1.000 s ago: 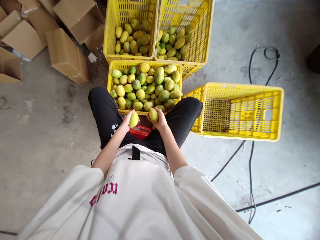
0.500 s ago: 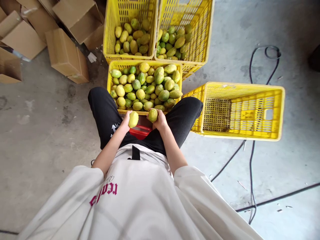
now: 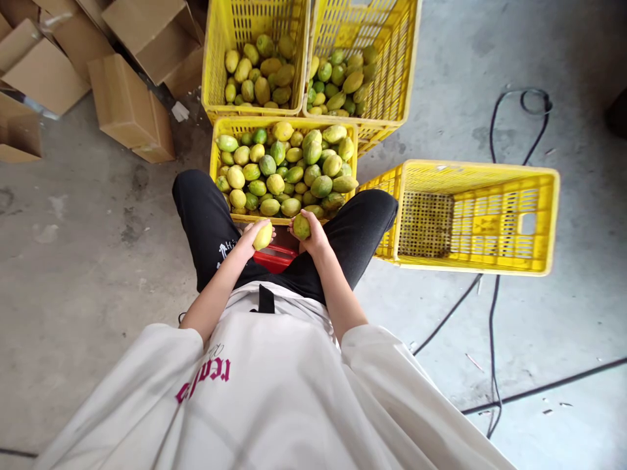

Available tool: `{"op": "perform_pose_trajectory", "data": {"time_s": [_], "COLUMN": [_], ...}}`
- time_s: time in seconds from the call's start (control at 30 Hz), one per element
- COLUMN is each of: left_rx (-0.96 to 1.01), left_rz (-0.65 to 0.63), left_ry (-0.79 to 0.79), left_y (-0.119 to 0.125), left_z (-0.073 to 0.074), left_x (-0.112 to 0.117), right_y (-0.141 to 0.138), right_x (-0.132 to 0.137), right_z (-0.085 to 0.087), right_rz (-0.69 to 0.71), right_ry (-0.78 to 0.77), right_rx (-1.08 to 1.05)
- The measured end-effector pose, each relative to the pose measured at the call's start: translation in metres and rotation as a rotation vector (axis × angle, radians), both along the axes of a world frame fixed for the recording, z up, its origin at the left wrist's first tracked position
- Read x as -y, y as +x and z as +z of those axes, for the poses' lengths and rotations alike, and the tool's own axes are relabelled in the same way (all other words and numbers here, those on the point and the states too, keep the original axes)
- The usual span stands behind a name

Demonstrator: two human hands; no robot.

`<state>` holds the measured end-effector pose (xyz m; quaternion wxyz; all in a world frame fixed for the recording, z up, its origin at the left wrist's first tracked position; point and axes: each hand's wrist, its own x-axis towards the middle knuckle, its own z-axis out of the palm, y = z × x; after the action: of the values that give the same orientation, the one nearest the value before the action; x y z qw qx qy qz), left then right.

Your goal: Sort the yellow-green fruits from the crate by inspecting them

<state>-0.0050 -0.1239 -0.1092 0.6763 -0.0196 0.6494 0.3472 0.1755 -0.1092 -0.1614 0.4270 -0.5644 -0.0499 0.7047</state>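
Turned and tilted a little since half a second ago: yellow lemon (image 3: 263, 235) in the left hand (image 3: 249, 239), with fingers now showing past its far side. Shifted only slightly over the same span: greener lemon (image 3: 301, 226) in the right hand (image 3: 316, 237). Unchanged in place: all crates and cartons.

Left hand: partly curled, thumb along the near top, lemon cradled against palm and fingers. Right hand: curled round its fruit, thumb over the upper edge, fingertips visible on the opposite side. Both lemons: apart from each other, above the lap, just short of the front crate (image 3: 214, 160).

Front crate: yellow plastic, well filled with mixed green and yellow lemons, set between the knees. Directly beyond, side by side: left rear crate (image 3: 214, 72) and right rear crate (image 3: 394, 81), same yellow, each with lemons in the lower part. Beside the right knee: side crate (image 3: 482, 268), yellow, slatted, dark mesh at one end.

Also listed: red object (image 3: 275, 261) between the thighs, mostly hidden; black trousers (image 3: 203, 219); white shirt (image 3: 289, 378) with magenta lettering; cardboard cartons (image 3: 125, 108), upper left; black cable (image 3: 492, 326) across grey concrete floor (image 3: 98, 261).
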Motion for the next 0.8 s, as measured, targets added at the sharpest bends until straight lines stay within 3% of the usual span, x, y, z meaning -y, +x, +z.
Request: {"op": "perform_pose_trajectory", "data": {"time_s": [0.2, 0.6, 0.8], "left_rx": [-0.02, 0.134, 0.102], "left_rz": [0.112, 0.141, 0.04], "left_ry": [-0.065, -0.077, -0.101], "left_y": [-0.003, -0.006, -0.002], "left_z": [-0.002, 0.005, 0.005], "left_x": [-0.003, -0.006, -0.004], "right_y": [-0.004, -0.001, -0.003], "right_x": [-0.004, -0.006, -0.006], "right_z": [0.003, 0.012, 0.022], "right_rz": [-0.077, -0.048, -0.024], "right_ry": [-0.091, -0.176, -0.111], "right_rx": [0.012, -0.076, 0.019]}}
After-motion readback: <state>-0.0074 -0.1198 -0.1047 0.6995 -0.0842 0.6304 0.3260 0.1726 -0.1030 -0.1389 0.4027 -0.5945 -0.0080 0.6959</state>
